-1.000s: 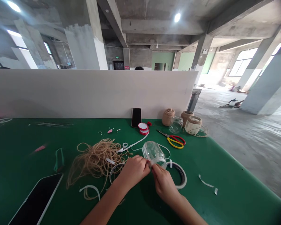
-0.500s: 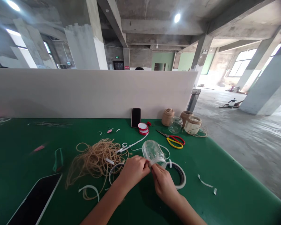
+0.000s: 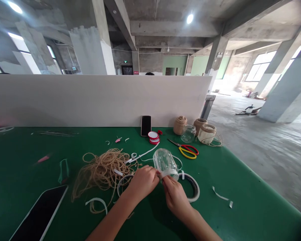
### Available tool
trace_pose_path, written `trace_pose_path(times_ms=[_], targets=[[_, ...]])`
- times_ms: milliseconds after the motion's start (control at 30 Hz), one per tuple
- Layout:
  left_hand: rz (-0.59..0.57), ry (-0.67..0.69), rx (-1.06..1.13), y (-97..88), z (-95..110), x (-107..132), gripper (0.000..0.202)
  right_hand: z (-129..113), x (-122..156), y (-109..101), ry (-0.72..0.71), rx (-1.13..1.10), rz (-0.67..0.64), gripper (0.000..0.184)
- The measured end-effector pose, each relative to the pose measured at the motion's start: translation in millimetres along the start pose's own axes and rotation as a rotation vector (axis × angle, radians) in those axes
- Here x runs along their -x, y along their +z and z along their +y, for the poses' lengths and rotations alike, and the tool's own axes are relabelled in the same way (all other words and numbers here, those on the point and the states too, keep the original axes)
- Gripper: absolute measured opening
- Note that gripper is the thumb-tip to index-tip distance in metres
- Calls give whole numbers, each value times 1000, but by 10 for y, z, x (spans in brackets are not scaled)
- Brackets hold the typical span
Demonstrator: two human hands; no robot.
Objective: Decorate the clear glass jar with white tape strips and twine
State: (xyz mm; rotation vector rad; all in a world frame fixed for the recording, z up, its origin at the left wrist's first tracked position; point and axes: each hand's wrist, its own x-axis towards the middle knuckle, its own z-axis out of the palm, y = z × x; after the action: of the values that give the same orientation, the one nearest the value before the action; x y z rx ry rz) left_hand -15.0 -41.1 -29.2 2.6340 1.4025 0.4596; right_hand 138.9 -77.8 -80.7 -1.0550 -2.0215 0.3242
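Observation:
A clear glass jar (image 3: pixel 165 160) lies tilted in front of me, its mouth toward me. A strip of white tape (image 3: pixel 169 172) runs around its neck. My left hand (image 3: pixel 145 180) is closed, thumb and fingertips pinched at the tape on the jar's left edge. Around the near side of the neck my right hand (image 3: pixel 176 194) is closed too, gripping the jar; its fingertips are partly hidden. Close behind the hands are a roll of white tape (image 3: pixel 196 190) on the right and another tape roll (image 3: pixel 119 187) on the left, partly covered by my left arm.
A heap of jute twine (image 3: pixel 107 167) lies left. Scissors (image 3: pixel 188 151), red-rimmed tape rolls (image 3: pixel 154 137) and a phone (image 3: pixel 145 126) are farther back. Twine-wrapped jars (image 3: pixel 180 125) and a bare glass jar (image 3: pixel 188 134) stand back right. A tablet-like device (image 3: pixel 40 214) lies front left. A white panel (image 3: pixel 97 100) borders the table.
The jar has tipped very slightly at my fingers. Both hands keep nearly the same place and hold; the whole view has shifted a little.

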Motion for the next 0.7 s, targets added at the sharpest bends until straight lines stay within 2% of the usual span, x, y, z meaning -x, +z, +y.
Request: trace_pose_path(times_ms=[700], targets=[[-83,-40,-71,16,36,-4,21,28,13,38,-4,63,4,21]])
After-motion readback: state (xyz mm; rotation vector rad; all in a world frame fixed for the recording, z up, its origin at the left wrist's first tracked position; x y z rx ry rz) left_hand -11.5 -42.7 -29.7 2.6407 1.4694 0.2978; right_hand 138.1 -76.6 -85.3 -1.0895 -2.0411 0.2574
